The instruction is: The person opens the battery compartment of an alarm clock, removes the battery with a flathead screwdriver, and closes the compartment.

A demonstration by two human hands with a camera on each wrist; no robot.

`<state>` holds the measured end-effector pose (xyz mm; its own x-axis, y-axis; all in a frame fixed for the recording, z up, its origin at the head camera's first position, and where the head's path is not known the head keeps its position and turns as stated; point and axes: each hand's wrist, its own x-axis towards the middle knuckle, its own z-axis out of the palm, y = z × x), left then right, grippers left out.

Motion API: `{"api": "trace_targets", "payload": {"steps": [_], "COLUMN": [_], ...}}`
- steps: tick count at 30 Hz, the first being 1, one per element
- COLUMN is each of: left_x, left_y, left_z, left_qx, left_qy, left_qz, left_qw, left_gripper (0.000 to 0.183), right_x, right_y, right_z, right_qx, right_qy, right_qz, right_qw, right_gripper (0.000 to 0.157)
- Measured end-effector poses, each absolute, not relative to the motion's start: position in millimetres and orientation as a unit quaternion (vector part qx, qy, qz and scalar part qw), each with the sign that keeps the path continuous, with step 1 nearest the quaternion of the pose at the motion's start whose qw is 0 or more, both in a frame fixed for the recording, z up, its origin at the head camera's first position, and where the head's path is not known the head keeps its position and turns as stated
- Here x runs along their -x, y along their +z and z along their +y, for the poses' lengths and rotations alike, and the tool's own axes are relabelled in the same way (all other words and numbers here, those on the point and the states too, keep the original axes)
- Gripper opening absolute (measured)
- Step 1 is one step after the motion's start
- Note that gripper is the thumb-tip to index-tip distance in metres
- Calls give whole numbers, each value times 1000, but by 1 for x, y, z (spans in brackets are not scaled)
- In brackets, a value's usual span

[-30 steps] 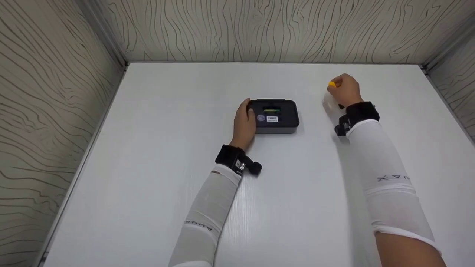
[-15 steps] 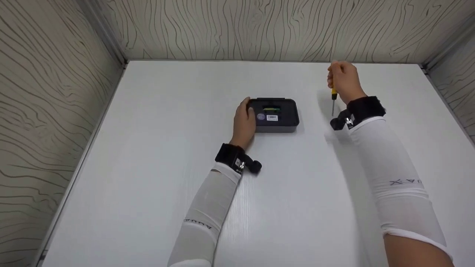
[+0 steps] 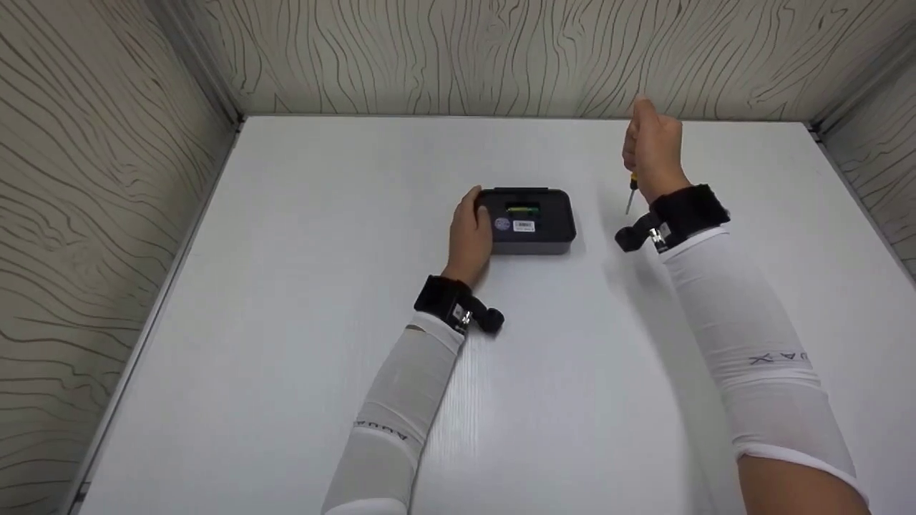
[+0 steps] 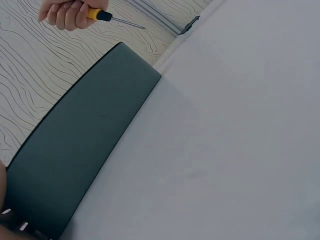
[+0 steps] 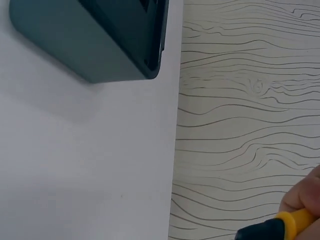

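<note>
On the table, the left hand holds one end of a box; up in the air, the right hand grips a screwdriver.

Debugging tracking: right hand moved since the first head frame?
Yes: the right hand has moved up in the head view; its top now shows above the back edge of the table, earlier below it.
</note>
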<state>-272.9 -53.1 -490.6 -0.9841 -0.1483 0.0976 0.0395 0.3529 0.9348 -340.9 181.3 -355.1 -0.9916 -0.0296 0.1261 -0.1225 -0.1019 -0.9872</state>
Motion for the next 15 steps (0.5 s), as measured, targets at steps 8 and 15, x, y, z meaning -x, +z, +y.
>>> {"api": "trace_targets", "payload": {"steps": [8,15], "left_x": [273,273], "left_y": [-490,-490], "left_z": [-54,-53], "left_qx": [-30,-37], "left_qy": [-570,-569], "left_qz": [-817,-818], "left_qw": [80,75], "left_gripper": [47,47], "right_x": [341,334], "right_y": [-359,-363], "right_z": [167,143], "right_qx": [-124,-189], "right_qy": [810,826], "right_qz": [-565,-512], "right_qw": [100,139], "right_gripper": [58,57]}}
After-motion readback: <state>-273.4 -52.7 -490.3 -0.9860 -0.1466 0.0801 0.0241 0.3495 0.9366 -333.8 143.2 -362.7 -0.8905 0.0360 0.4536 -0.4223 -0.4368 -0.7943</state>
